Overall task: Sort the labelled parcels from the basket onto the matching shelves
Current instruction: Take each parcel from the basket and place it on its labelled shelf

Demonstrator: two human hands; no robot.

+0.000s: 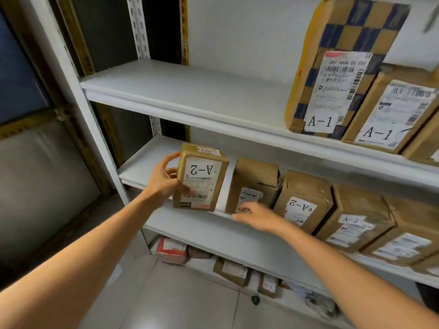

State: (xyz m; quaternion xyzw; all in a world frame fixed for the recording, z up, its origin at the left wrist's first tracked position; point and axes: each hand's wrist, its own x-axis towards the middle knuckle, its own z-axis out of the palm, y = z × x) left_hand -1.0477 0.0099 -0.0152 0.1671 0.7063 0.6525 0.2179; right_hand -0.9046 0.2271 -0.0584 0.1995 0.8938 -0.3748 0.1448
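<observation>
She's got one small brown parcel [200, 178] in her left hand [164, 179], fingers curled round its left side and thumb across the front, with the "A-2" label facing out and upside down. It stands upright at the front edge of the middle shelf [152, 157], left of the row already there, with a narrow gap to the nearest box [255, 179]. I can't tell whether its base is resting on the shelf or is just above it. Her right hand [255, 216] holds nothing; its fingers are loosely stretched and touch the bottom of that nearest box at the shelf's edge.

I'd say the job is well along. Further right on the middle shelf, boxes marked A-2 [304, 198] stand packed side by side. On the shelf above [190, 91], A-1 boxes [392, 110] stand at the right end, with the left part bare. This parcel matches its shelf and only needs letting go, perhaps closing up to the row. The basket isn't visible from here, so I can't say how many parcels are left.

Below the middle shelf, a few more packages [172, 250] sit low, their labels too small to read. The shelves are white-painted metal against a plain white wall [237, 32], with pale floor tiles [178, 300] underneath and a dark window [23, 91] off to the left
</observation>
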